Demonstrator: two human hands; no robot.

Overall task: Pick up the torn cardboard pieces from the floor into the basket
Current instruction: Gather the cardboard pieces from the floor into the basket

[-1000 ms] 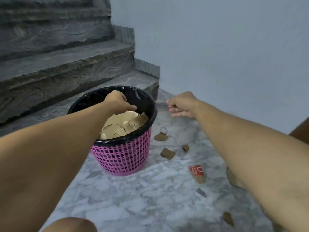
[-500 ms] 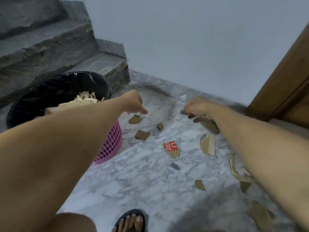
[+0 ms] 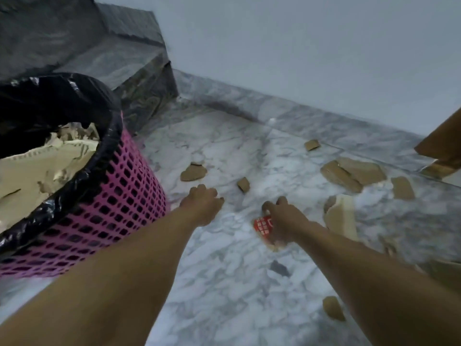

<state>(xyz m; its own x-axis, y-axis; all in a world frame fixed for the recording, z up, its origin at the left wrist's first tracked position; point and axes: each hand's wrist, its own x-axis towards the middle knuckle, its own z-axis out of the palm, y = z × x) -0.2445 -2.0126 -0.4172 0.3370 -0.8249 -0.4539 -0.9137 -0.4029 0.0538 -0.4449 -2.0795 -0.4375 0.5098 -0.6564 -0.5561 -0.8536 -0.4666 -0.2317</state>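
- Torn cardboard pieces lie scattered over the marble floor (image 3: 224, 283): a rounded scrap (image 3: 193, 172) and a small brown scrap (image 3: 243, 184) just beyond the hands, a large pair of pieces (image 3: 353, 173) further right, a pale curled piece (image 3: 340, 218) beside the right wrist, and a lone bit (image 3: 333, 308) near the bottom edge.
- Red-printed piece (image 3: 262, 226) lies partly under the right hand (image 3: 282, 216). The fingers curl down over it, but blur hides the tips; I cannot tell whether it is actually pinched.
- Left hand (image 3: 203, 204) is low over the floor, fingers curled under; whether anything is inside I cannot tell.
- Basket (image 3: 119, 196), pink mesh with a black liner (image 3: 82, 93), stands just left of the left forearm, already well filled with pale cardboard (image 3: 45, 166).
- Step in hand, as I judge it: gathering the nearest scraps. Flat pieces on smooth stone resist a straight pinch (better to slide a fingertip under an edge, or drag the piece to lift a corner). Working both hands before swinging to the basket would save trips.
- Writing: white marks on the red piece, too smeared to read. No brand legible anywhere.
- Beyond: dark stone steps (image 3: 124, 63), a pale wall (image 3: 299, 46), and a wooden edge (image 3: 441, 141) at far right.
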